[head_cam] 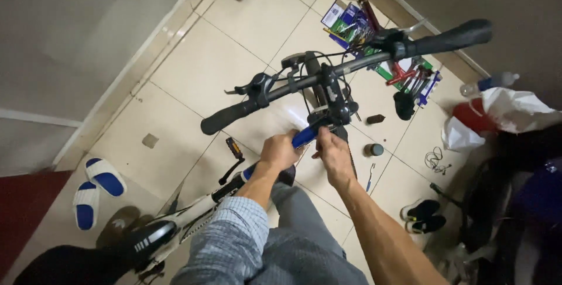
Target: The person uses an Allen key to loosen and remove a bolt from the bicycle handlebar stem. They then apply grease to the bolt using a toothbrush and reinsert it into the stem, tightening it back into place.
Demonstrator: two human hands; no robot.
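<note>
So both hands are bunched on the bike's blue frame tube (304,137) just under the stem: left hand (278,151) wrapped around it, right hand (332,155) pinching at its 3 o'clock. The tube runs 7 to 1 o'clock toward the handlebar (328,74).

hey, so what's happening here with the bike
A person stands over a bicycle on a tiled floor. Their left hand grips the blue top of the frame just behind the handlebar, while the right hand works at the stem area beside it. Tools lie scattered on the tiles beyond, with blue and white slippers off to the left.
</note>
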